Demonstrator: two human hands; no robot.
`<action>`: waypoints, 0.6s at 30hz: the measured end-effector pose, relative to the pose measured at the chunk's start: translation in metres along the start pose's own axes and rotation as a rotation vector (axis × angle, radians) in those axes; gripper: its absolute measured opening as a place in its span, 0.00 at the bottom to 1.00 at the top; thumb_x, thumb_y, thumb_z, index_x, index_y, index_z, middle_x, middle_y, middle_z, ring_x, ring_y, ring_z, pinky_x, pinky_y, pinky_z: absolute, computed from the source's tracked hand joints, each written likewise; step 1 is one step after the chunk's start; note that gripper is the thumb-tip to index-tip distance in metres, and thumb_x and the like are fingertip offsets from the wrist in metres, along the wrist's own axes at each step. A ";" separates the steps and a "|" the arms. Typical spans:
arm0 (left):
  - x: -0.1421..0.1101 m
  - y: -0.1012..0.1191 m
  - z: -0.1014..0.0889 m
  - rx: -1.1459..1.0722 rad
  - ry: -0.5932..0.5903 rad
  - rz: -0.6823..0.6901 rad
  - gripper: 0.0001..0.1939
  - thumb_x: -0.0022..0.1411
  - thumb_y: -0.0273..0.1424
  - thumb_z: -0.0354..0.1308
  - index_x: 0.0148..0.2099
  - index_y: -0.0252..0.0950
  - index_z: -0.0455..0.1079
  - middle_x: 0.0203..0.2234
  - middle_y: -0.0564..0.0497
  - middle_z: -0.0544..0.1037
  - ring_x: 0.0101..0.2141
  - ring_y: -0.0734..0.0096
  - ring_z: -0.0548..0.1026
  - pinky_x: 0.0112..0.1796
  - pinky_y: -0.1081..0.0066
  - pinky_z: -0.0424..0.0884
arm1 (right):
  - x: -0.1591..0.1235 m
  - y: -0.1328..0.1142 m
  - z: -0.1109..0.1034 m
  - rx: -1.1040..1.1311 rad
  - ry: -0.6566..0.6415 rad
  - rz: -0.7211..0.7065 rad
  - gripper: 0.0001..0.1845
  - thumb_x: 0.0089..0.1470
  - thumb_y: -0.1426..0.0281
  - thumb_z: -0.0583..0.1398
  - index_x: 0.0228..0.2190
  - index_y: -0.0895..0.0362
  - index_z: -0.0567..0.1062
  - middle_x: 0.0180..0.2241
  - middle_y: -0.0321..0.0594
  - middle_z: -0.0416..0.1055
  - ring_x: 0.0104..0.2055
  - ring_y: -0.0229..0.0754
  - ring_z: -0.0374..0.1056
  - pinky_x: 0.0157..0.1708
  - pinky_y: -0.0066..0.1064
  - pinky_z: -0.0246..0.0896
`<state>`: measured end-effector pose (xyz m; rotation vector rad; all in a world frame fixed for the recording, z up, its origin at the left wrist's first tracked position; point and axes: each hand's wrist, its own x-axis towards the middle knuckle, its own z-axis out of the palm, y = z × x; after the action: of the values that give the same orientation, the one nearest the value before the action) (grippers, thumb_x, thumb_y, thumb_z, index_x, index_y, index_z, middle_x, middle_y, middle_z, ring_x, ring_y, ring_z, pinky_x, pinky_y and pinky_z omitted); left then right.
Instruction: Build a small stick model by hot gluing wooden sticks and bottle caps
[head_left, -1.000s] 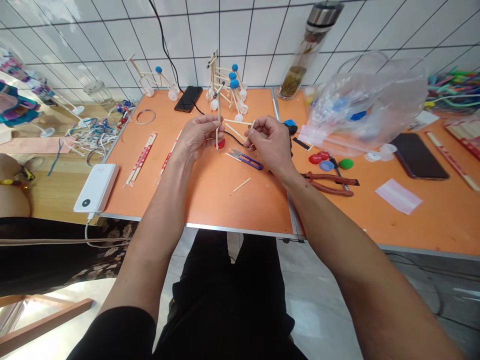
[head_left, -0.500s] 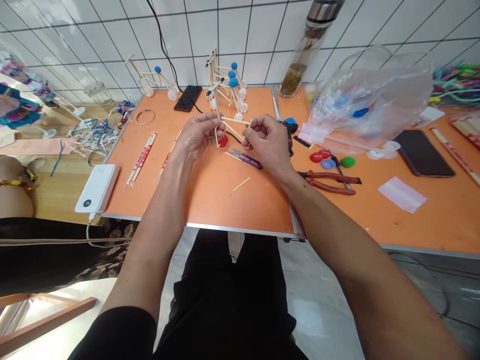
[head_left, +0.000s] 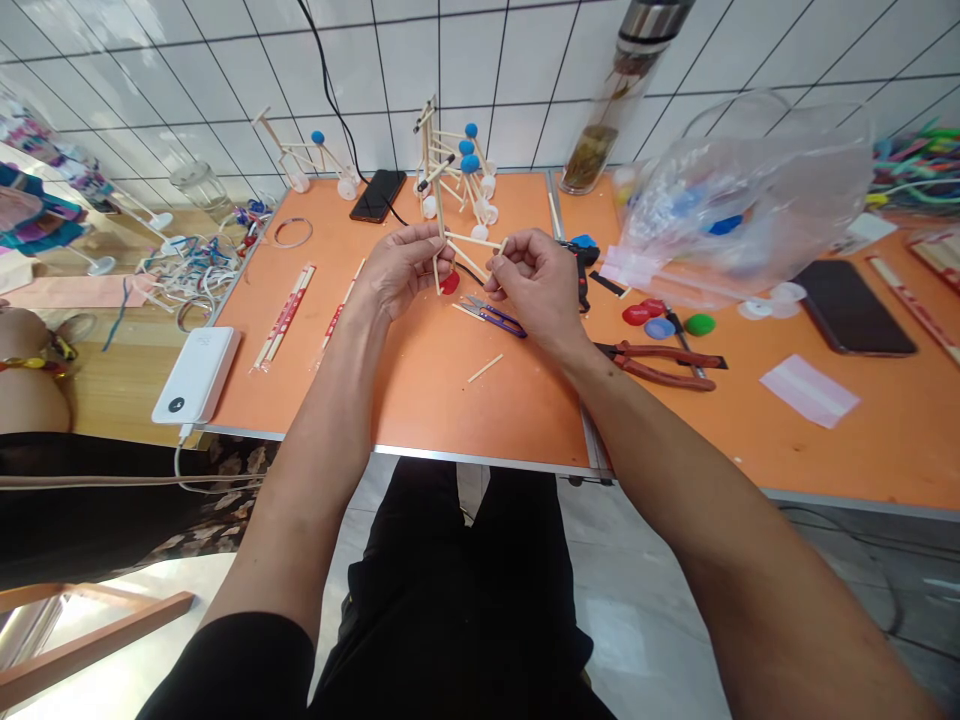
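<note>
My left hand [head_left: 399, 270] is closed around an upright wooden stick of a small stick frame [head_left: 463, 247] above the orange table [head_left: 420, 370]. My right hand [head_left: 531, 280] pinches the other end of the frame's thin cross sticks. A red cap [head_left: 450, 283] shows just under the left fingers. Blue-handled snips [head_left: 495, 317] lie on the table directly below the hands. A short loose stick [head_left: 484, 368] lies nearer to me.
Finished stick models with blue balls [head_left: 459, 170] stand at the back. Red pliers [head_left: 656, 362], coloured caps [head_left: 664, 321], a clear plastic bag [head_left: 739, 205], two phones [head_left: 851, 308], wrapped chopsticks [head_left: 283, 318] and a white power bank [head_left: 195, 373] lie around. Another person's arm [head_left: 22, 385] shows at left.
Both hands stay together on the stick frame and shift only slightly; the view drifts a little.
</note>
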<state>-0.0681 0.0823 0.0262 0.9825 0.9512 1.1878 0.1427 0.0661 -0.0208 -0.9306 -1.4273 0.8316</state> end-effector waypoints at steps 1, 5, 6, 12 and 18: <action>0.000 0.000 0.000 -0.003 -0.002 -0.001 0.06 0.64 0.22 0.70 0.43 0.34 0.79 0.30 0.50 0.86 0.26 0.77 0.82 0.35 0.75 0.81 | 0.000 0.000 0.000 -0.005 -0.002 0.004 0.12 0.65 0.60 0.71 0.37 0.48 0.73 0.29 0.32 0.75 0.32 0.42 0.80 0.32 0.37 0.82; -0.001 0.000 0.002 -0.009 0.002 -0.006 0.07 0.64 0.22 0.72 0.42 0.35 0.78 0.30 0.51 0.86 0.26 0.77 0.82 0.35 0.75 0.81 | 0.000 -0.001 0.000 -0.015 -0.005 0.013 0.13 0.65 0.58 0.71 0.38 0.48 0.74 0.30 0.32 0.76 0.32 0.43 0.80 0.33 0.37 0.83; -0.001 0.000 0.002 -0.009 0.004 -0.006 0.07 0.64 0.22 0.72 0.42 0.35 0.78 0.30 0.51 0.86 0.27 0.76 0.82 0.35 0.75 0.81 | 0.000 -0.001 0.000 -0.015 -0.004 0.014 0.13 0.65 0.58 0.71 0.38 0.48 0.74 0.30 0.32 0.76 0.32 0.42 0.80 0.32 0.37 0.83; -0.001 -0.001 0.002 -0.001 -0.002 -0.003 0.07 0.64 0.23 0.73 0.42 0.35 0.78 0.30 0.51 0.86 0.27 0.77 0.82 0.36 0.75 0.81 | 0.000 0.000 0.000 -0.018 -0.007 0.010 0.13 0.65 0.58 0.71 0.38 0.48 0.74 0.30 0.31 0.75 0.31 0.41 0.80 0.31 0.35 0.82; 0.000 -0.002 0.001 0.001 0.001 -0.003 0.08 0.63 0.24 0.73 0.42 0.35 0.79 0.31 0.50 0.86 0.28 0.75 0.82 0.37 0.73 0.82 | 0.000 0.001 -0.001 -0.026 -0.008 0.021 0.12 0.64 0.58 0.71 0.38 0.48 0.74 0.31 0.32 0.76 0.34 0.44 0.81 0.35 0.39 0.85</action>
<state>-0.0666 0.0821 0.0247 0.9809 0.9536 1.1859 0.1439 0.0668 -0.0214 -0.9647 -1.4400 0.8351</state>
